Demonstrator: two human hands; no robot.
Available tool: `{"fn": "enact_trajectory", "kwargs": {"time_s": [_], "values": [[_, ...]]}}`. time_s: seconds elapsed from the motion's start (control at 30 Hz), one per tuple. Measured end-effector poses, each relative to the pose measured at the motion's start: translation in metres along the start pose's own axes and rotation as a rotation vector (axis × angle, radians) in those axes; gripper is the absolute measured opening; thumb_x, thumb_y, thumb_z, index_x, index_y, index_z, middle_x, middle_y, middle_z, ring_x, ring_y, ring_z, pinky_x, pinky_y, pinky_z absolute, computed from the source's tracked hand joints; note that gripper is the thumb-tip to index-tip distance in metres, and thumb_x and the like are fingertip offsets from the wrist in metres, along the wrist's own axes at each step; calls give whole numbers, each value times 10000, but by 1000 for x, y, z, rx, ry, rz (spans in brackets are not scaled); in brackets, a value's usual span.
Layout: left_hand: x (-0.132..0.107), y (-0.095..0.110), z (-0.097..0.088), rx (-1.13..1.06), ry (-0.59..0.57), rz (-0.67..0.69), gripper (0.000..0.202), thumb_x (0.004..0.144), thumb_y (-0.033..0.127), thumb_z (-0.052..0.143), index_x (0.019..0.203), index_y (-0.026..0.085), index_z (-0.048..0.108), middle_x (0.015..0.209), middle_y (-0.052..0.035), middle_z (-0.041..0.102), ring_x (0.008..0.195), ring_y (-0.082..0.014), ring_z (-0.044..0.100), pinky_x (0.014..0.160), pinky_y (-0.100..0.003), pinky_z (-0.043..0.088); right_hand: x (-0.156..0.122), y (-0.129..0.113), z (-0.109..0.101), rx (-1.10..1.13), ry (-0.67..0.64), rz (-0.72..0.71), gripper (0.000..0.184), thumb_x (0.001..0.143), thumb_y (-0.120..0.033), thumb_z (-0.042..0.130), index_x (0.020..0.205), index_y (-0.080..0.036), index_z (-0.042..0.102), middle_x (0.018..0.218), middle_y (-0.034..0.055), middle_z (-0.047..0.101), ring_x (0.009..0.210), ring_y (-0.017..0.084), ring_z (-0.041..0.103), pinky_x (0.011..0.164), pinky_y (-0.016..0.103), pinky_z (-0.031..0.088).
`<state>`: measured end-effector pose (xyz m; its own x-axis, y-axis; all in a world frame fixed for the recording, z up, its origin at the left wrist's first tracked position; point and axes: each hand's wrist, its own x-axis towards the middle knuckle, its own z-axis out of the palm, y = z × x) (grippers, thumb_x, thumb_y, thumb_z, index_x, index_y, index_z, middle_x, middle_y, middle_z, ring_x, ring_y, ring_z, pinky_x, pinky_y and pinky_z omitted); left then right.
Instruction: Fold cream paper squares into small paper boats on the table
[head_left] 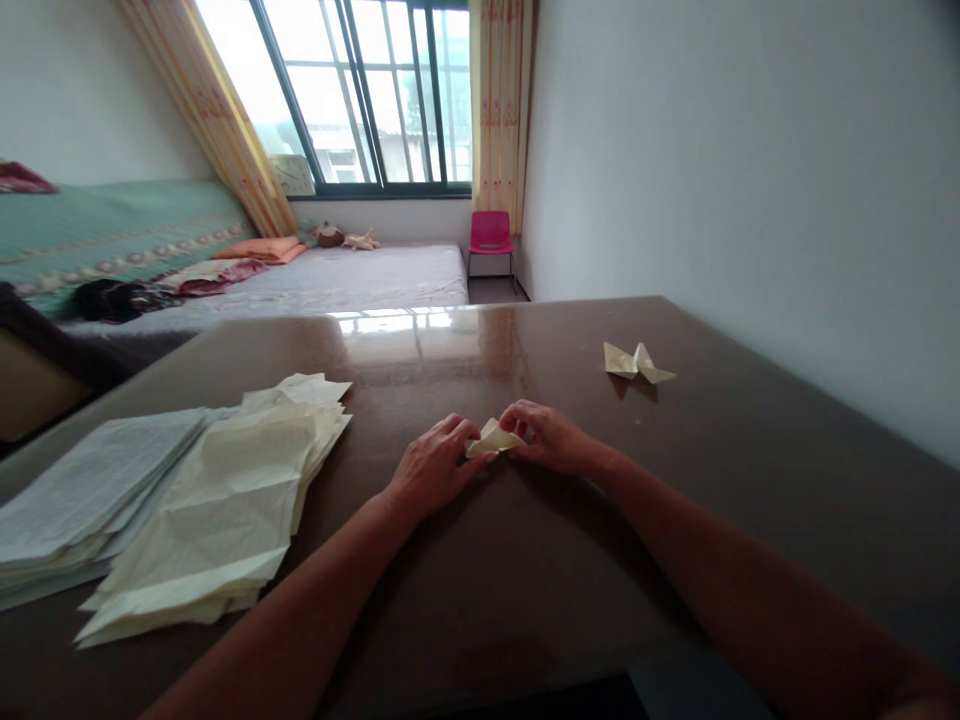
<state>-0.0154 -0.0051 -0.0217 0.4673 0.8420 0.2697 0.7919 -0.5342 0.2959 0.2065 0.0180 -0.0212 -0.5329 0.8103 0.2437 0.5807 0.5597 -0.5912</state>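
Fingertips of the left hand point(431, 470) and right hand point(551, 437) pinched a small folded paper point(493, 438) from both sides, pressing it against the table point(525, 580) at centre, apparently to steady its creases. Stacked sheets point(217, 500) lay near left, within reach; another folded piece point(637, 362) sat far right.

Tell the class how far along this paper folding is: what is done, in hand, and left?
Done: one folded paper shape lies on the table, far right. In hand: the left hand and right hand pinch a small part-folded piece. Left: a stack of flat sheets lies at the left, not yet shaped.
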Motion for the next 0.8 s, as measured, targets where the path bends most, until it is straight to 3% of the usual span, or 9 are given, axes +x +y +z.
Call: {"fn": "enact_trajectory", "kwargs": {"time_s": [0.2,0.3,0.4,0.57,0.7,0.8], "values": [[-2,-4,2,3,-17,88,270,846,440,539,1048,265,571,1022,-19,582,883,-187,580,734,-289,459,-1,1,-4,50,-109,42,421,640,-376,769,974,-169,619,861,20,603,740,144,538,640,242,402],[-2,-6,4,-62,-4,99,201,865,374,515,1015,260,587,1034,-21,571,867,-172,588,756,-289,471,0,2,-3,68,-98,36,303,738,-426,679,888,-164,651,813,17,605,700,132,520,635,242,381],[1,-9,8,-217,47,12,207,884,366,485,1024,247,581,1029,-21,561,770,-135,602,737,-282,494,2,4,-1,153,-49,50,254,833,-390,564,782,-153,638,699,-10,565,648,115,474,627,240,355],[6,-11,15,-550,209,-138,289,857,343,523,1109,201,526,1089,-60,575,806,-138,611,707,-278,531,6,2,5,569,37,234,273,831,-429,544,780,-161,549,651,-36,484,581,91,411,553,221,342],[8,-6,15,-867,144,-173,340,835,366,553,1120,185,514,1002,-48,614,764,-140,633,686,-289,548,7,-5,10,853,1,297,312,764,-453,628,864,-172,533,731,-20,534,616,97,457,563,218,382],[9,-2,14,-1017,112,-187,369,814,378,591,1124,190,523,972,-33,620,762,-139,639,705,-294,551,6,-8,12,913,-31,270,374,765,-447,643,1011,-183,544,769,-11,554,651,105,477,577,217,394]]}}
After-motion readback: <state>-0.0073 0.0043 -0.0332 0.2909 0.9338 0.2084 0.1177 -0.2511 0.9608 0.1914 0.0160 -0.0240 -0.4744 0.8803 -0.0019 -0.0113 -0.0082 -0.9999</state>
